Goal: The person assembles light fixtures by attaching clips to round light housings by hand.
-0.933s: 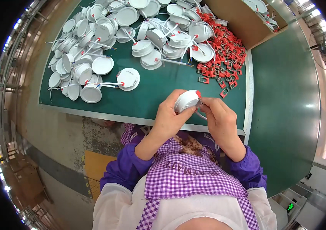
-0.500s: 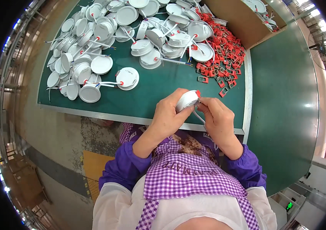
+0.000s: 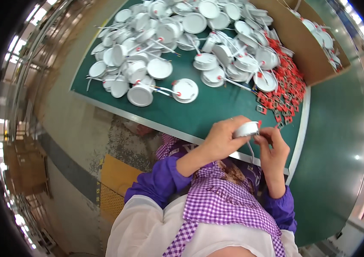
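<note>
A round white downlight [image 3: 246, 129] is in my left hand [image 3: 224, 138], its fingers and thumb wrapped round the side. A red piece [image 3: 259, 124] shows on the lamp's right edge, and a white cable [image 3: 251, 150] hangs below it. My right hand [image 3: 275, 150] is closed in a pinch against that same edge, just under the red piece. What lies between its fingertips is hidden. Both hands are over the front edge of the green table [image 3: 164, 115]. The pile of small red clips [image 3: 287, 81] is just beyond my right hand.
Many white downlights [image 3: 160, 32] with cables are heaped across the far side. One downlight [image 3: 185, 91] lies apart, nearer me. A cardboard box [image 3: 306, 47] holding more lamps stands at the back right. Beyond the table's metal edge [image 3: 302, 132] is another green surface [image 3: 332, 150].
The view has turned and shifted, so the table and hands appear farther right and tilted. My left hand still holds the downlight, and my right fingers remain at its edge.
</note>
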